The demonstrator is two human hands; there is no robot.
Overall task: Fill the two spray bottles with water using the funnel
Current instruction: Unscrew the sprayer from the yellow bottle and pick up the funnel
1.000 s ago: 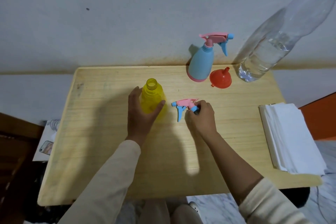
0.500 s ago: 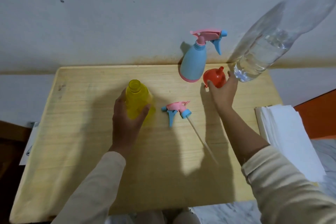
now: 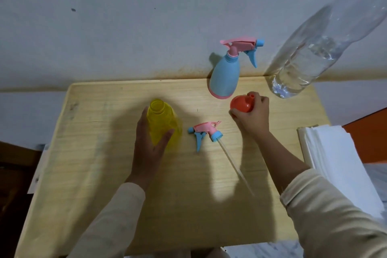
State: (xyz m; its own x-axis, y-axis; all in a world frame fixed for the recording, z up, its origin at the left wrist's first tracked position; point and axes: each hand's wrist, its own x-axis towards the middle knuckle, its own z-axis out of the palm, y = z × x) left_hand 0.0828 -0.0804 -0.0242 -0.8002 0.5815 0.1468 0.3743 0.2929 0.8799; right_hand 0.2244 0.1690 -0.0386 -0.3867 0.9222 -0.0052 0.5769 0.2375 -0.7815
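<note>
On the table the left hand grips the open yellow bottle, the right hand pinches the funnel, and the sprayer lies between them.

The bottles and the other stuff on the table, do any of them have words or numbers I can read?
None: no readable words or numbers anywhere.
Yellow spray bottle, held by the left hand: plain, no label.
Blue spray bottle: plain, no label.
Clear water bottle: no label visible.
Red funnel, held by the right hand: no markings.
White paper stack: blank.
</note>
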